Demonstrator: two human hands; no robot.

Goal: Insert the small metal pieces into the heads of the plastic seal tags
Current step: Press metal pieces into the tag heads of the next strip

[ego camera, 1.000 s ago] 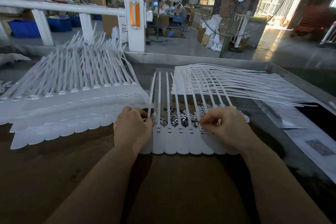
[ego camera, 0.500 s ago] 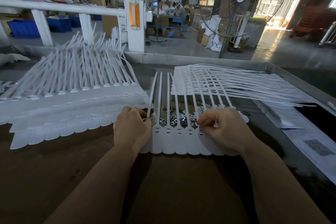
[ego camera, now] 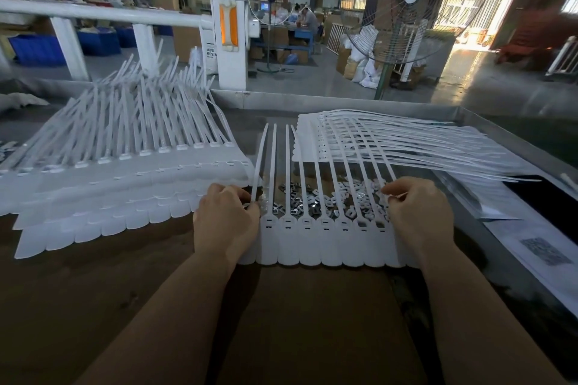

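hands [ego camera: 225, 222] [ego camera: 420, 216] at tag row [ego camera: 325, 241] edges, fingers pinching small metal pieces [ego camera: 300, 200]

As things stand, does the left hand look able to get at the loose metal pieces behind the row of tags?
Probably yes: the left hand sits beside the metal pieces, with only thin tag straps lying across them.

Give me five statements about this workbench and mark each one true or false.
1. Loose small metal pieces lie behind the heads of the row of seal tags. True.
2. The left hand is at the row's left end. True.
3. The right hand rests on the fanned pile of tags at the left. False: it is at the row's right end.
4. The standing fan is on the table. False: it stands on the floor beyond.
5. The row's straps point away from the person. True.
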